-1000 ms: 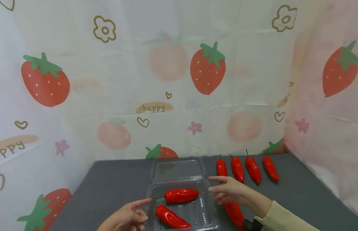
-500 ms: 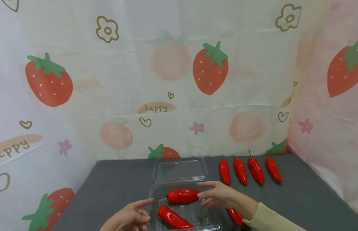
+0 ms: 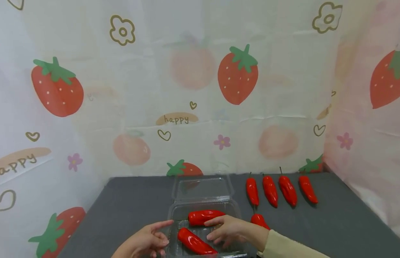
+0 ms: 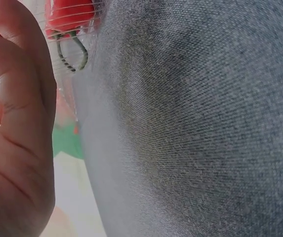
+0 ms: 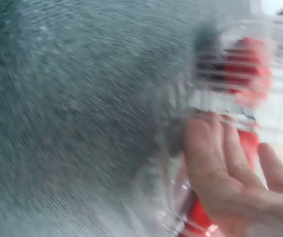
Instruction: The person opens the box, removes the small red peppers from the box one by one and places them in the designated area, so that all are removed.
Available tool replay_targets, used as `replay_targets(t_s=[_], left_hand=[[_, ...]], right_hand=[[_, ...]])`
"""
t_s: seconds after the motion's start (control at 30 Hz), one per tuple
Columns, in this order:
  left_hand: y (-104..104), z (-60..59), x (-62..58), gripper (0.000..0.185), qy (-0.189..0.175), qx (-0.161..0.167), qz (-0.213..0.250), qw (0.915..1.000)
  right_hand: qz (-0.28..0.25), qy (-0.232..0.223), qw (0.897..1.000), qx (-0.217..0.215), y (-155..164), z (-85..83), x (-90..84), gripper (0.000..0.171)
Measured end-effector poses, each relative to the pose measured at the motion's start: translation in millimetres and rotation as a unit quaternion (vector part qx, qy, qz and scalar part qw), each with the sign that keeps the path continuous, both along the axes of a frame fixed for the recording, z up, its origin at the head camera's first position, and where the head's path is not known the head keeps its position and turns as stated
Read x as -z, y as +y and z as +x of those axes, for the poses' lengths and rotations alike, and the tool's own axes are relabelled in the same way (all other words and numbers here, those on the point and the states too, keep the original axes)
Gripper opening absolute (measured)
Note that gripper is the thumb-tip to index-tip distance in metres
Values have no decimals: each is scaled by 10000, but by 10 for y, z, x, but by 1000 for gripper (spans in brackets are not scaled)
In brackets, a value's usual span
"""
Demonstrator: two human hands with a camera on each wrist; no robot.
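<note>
The clear box [image 3: 204, 229] sits open at the near middle of the grey surface [image 3: 132, 208], its lid [image 3: 203, 187] folded back flat behind it. Two red peppers lie inside: the far pepper [image 3: 204, 217] crosswise, the near pepper [image 3: 196, 245] on a slant toward the front edge.

The right hand [image 3: 226, 232] reaches over the box from the right, fingers spread and nearly straight, fingertips above the tray between the two peppers; it grips nothing. Whether it presses on the plastic I cannot tell; the right wrist view is too blurred. The left hand [image 3: 145, 242] rests at the box's left rim, forefinger stretched out toward it, the other fingers loosely curled, holding nothing.

The box looks like thin moulded plastic: probably light, springy and easy to dent or slide on the cloth, so it is best steadied by its rim or side walls with both hands. The peppers are glossy and look like hard, light models, likely slippery; a hold across the thick middle should be safest.

Just right of the box a fifth pepper [image 3: 258, 220] lies partly hidden by the right sleeve [image 3: 290, 247]. Farther back, four peppers [image 3: 279, 190] stand in a row, tips toward the viewer. A strawberry-print curtain [image 3: 200, 89] surrounds the surface.
</note>
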State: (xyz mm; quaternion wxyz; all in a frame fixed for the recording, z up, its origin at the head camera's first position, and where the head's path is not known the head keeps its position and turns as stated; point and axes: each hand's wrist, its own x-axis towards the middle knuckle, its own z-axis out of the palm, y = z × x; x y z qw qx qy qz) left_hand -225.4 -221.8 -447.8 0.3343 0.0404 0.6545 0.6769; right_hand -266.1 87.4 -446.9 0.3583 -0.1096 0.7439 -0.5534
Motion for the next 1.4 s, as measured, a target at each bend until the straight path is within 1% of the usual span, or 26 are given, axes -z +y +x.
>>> replay_targets(t_s=[0.1, 0.17, 0.3, 0.4, 0.53, 0.6, 0.83, 1.1, 1.4], left_hand=[[28, 2, 24, 69, 40, -52, -47, 10000], [41, 6, 44, 69, -29, -53, -5, 10000], [44, 18, 73, 68, -163, -43, 83, 9998], [46, 16, 76, 67, -65, -81, -1, 9999], [63, 3, 68, 66, 109, -200, -241, 9994], [67, -2, 61, 66, 136, -252, -336, 9990], [45, -25, 20, 65, 216, -228, -384, 9988], [55, -33, -5, 67, 238, -316, -479, 9981], [52, -21, 1, 67, 266, -337, -495, 9978]], right_hand=[[37, -134, 9997, -181, -34, 10, 77, 45], [4, -211, 9994, -274, -42, 21, 114, 44], [-62, -134, 9988, -470, -47, 50, 153, 47], [-50, 16, 9983, -582, -57, 59, 161, 48], [33, 196, 9976, -663, -83, 51, 169, 50], [85, 275, 9971, -704, -105, 46, 173, 50], [232, 576, 9951, -767, -199, 35, 158, 51], [-129, 665, 9923, -1040, -242, 20, 213, 53], [-89, 764, 9926, -939, -276, 42, 214, 53]])
